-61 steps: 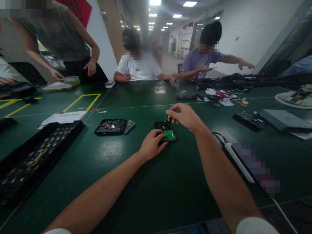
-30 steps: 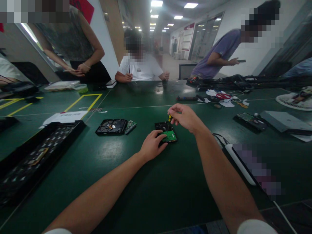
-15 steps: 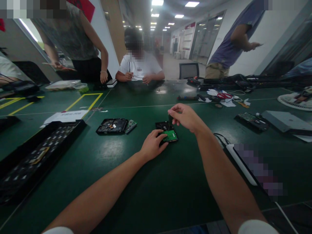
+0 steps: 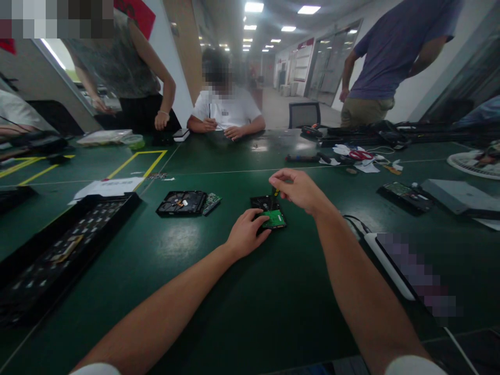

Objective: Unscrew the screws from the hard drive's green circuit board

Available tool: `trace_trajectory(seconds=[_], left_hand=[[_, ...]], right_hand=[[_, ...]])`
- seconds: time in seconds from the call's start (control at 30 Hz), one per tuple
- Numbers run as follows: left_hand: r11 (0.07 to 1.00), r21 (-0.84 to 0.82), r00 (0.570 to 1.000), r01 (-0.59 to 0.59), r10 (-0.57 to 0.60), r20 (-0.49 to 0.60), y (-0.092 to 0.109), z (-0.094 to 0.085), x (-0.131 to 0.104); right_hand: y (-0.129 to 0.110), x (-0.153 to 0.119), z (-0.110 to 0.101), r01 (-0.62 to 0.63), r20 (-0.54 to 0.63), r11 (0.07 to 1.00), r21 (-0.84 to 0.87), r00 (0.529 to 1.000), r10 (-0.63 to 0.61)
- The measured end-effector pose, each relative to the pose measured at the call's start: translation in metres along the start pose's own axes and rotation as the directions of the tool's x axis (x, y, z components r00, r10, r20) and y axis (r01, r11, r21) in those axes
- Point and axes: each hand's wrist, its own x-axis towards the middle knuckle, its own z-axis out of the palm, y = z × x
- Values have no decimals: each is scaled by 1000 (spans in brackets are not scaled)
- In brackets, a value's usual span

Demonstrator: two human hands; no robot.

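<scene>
A small black hard drive (image 4: 258,201) with a green circuit board (image 4: 276,219) lies on the table in front of me. My left hand (image 4: 249,232) grips its near left side, thumb at the lower edge and fingers over the board. Above the drive, my right hand (image 4: 297,190) pinches a dark screwdriver (image 4: 275,192) with yellow marks. The screwdriver stands upright, its tip down at the drive; the exact contact point is too small to make out. To the left lie another opened hard drive (image 4: 182,202) and a loose circuit board (image 4: 212,203).
A long black tray (image 4: 66,250) stands at the left. On the right are a tablet-like device (image 4: 410,271), another drive (image 4: 406,197), a grey box (image 4: 461,198) and red-handled scissors (image 4: 360,154). A person (image 4: 228,109) sits across the table; others stand behind it.
My hands stay at the drive; the right fingers have shifted slightly and yellow on the screwdriver now shows. The standing person at the right has turned and moved right.
</scene>
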Motion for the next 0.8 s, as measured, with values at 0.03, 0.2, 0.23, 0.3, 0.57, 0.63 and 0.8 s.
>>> trace_trajectory(seconds=[0.03,0.2,0.23,0.3,0.57,0.63,0.8], left_hand=[[1000,-1,1000,-2,2,-1,0,0,0],[1000,-4,1000,-6,6,4,-1,0,0],[1000,-2,1000,-4,4,5,0,0,0],[1000,1,1000,-4,4,6,0,-1,0],[1000,-7,1000,1,-1,-5,1,-3,0],[1000,-8,1000,5,-5,-4,1,-3,0],[1000,-10,1000,6,-6,7,0,-2,0]], right_hand=[[0,0,0,-20,-10,1000,1,1000,20],[-2,0,2,-55,-18,997,62,998,56],[-1,0,2,-53,-7,995,80,999,54],[0,2,3,-64,18,991,119,998,63],[5,4,4,4,-25,1000,-19,1000,-5],[5,4,3,-2,-41,1000,-15,999,2],[2,3,5,-50,-41,999,-2,998,50]])
